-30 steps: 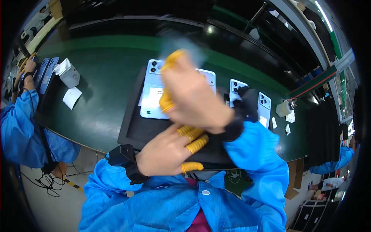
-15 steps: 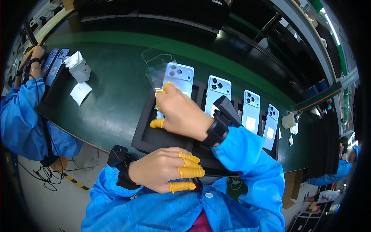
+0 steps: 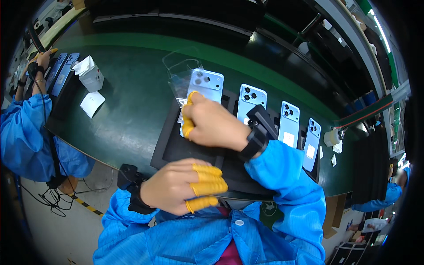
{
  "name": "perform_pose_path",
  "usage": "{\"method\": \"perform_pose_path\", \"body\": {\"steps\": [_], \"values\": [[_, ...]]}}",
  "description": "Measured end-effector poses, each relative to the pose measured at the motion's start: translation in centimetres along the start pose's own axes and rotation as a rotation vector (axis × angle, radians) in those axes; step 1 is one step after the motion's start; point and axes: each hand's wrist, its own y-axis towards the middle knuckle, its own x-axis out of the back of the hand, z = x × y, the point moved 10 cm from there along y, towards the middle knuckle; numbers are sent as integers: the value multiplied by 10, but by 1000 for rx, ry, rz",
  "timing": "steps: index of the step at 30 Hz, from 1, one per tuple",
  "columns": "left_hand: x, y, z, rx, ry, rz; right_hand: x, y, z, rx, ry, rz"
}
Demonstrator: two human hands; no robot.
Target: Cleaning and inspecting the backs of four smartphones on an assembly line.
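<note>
Several light-blue phones stand in a row in a black foam tray (image 3: 155,152), camera ends away from me. Over the leftmost phone (image 3: 213,84) is my right hand (image 3: 216,123), its thumb and fingers in yellow finger cots pinched together. They close on the lower end of a clear plastic film (image 3: 180,86), which sticks up with curled loops over the phone's upper left. The hand hides much of this phone. My left hand (image 3: 170,185), also in yellow cots, hovers before the tray's near edge with fingers stretched out, holding nothing.
Right of my hand are a second phone (image 3: 252,95), a third phone (image 3: 289,118) and a fourth phone (image 3: 312,138) bearing white labels. A white box (image 3: 91,79) and paper (image 3: 92,104) lie left. A bottle (image 3: 331,138) stands right. A co-worker's sleeve (image 3: 26,123) is far left.
My right thumb has drawn in from the phone's lower left to meet the fingers. My left hand has shifted slightly left and away from me.
</note>
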Motion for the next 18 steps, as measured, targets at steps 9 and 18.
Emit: {"method": "perform_pose_path", "body": {"steps": [9,18], "values": [[14,-1,29,300,766,-39,1,-8,-57,-438,726,51],[9,3,34,361,799,-23,184,-157,-143,-239,1141,-545]]}}
